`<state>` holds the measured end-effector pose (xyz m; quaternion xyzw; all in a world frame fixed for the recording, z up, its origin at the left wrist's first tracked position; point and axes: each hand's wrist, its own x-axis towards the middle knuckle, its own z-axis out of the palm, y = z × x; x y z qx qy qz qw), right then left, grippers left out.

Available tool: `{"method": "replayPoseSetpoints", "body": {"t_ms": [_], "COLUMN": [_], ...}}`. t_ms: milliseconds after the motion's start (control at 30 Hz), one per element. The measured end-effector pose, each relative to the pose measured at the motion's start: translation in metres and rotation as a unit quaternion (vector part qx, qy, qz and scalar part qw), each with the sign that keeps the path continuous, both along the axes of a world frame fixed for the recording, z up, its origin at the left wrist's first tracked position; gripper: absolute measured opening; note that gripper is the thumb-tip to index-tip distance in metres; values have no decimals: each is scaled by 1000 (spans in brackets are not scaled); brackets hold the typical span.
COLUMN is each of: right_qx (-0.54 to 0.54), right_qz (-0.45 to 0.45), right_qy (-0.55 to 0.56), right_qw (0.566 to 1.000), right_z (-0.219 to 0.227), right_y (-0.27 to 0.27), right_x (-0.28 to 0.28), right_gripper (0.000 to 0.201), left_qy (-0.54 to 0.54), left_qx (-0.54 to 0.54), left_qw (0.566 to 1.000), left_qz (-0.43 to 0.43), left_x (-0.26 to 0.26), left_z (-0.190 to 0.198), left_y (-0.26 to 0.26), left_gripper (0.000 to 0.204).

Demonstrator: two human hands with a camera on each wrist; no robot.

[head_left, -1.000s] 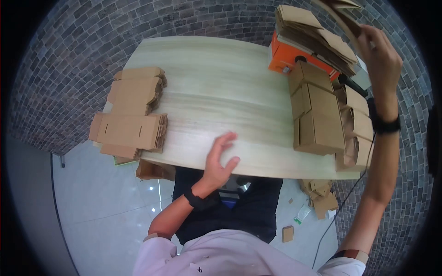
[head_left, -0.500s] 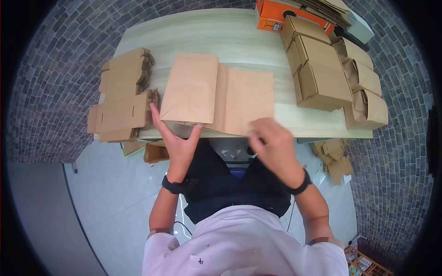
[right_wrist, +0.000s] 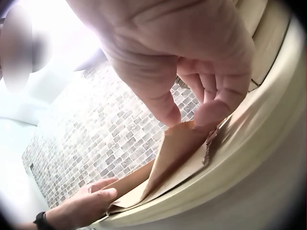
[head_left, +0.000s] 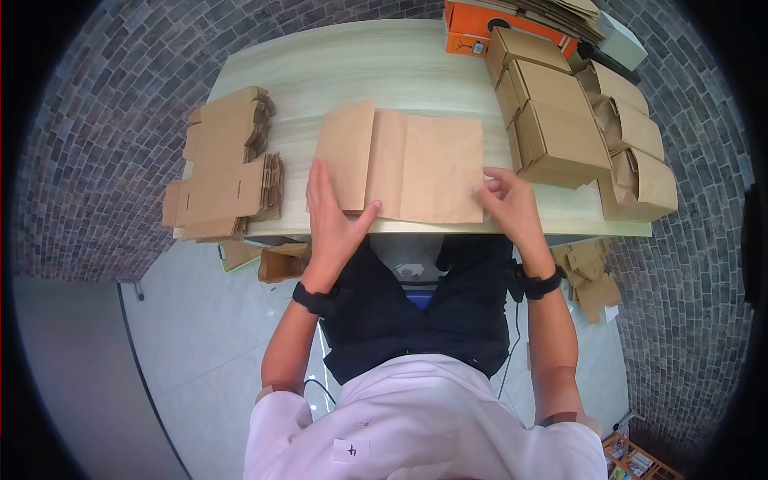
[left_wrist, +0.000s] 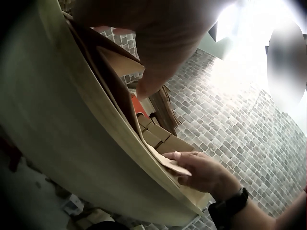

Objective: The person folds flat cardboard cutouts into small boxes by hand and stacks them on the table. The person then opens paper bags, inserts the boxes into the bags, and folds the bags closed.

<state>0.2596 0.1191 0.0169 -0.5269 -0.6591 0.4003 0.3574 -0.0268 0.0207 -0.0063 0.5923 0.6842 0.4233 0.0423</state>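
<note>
A flat brown paper bag point(head_left: 440, 164) lies near the table's front edge, its folded bottom panel point(head_left: 348, 160) tilted up a little at the left. My left hand point(head_left: 332, 224) is at that panel, fingers straight along its left side and thumb spread towards its front corner. At the bag's other end, my right hand point(head_left: 514, 210) pinches the mouth's edge between thumb and fingers. The right wrist view shows the zigzag-cut rim point(right_wrist: 180, 129) at those fingertips, with the two paper layers parted there.
Flattened cardboard boxes point(head_left: 224, 188) are stacked on the table's left. To the right stand folded cardboard boxes point(head_left: 560, 140) and a row of filled-out paper bags point(head_left: 640, 176). Behind them is an orange box point(head_left: 468, 32) with more flat bags point(head_left: 560, 12) on top.
The right hand brought a paper bag from the back-right pile to the front of the table. It then moved right to the bag's mouth and pinched it; the left hand shifted right onto the panel.
</note>
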Motion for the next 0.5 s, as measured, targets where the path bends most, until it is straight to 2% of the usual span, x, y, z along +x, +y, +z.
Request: {"method": "replayPoseSetpoints", "body": {"t_ms": [67,100,167,200,267,333,400,433,467,500], "right_qx": [-26,-52,-72,-91,-83,-76,-7,-7,-68,-129], "right_qz": [18,35,70,105,119,136,217,219,242,260], "right_qy": [18,36,48,60,58,56,20,20,141,258], "right_qw": [999,997,994,988,988,986,976,975,958,921], "right_z": [-2,-4,-8,-8,-4,8,24,27,30,32], "right_y": [9,12,17,18,17,12,3,-6,-16,-20], "right_x": [0,0,-1,-2,-1,-1,3,4,4,4], "right_gripper": [39,34,30,26,23,21,21,21,25,29], "left_qy": [56,57,28,28,45,8,-28,-69,-111,-111], "left_qx": [-14,-16,1,0,14,17,20,31,43,45], "left_qw": [998,998,1000,1000,999,1000,999,997,993,992], "left_qz": [3,4,-8,-8,-11,-17,-23,-23,-24,-23], "left_x": [-6,-8,-11,-12,-14,-16,-19,-21,-22,-24], "left_z": [-7,-8,-10,-9,-8,-2,4,6,9,12], "left_y": [5,8,14,15,17,18,20,22,23,24], "left_gripper": [88,88,64,64,45,42,39,40,40,40]}}
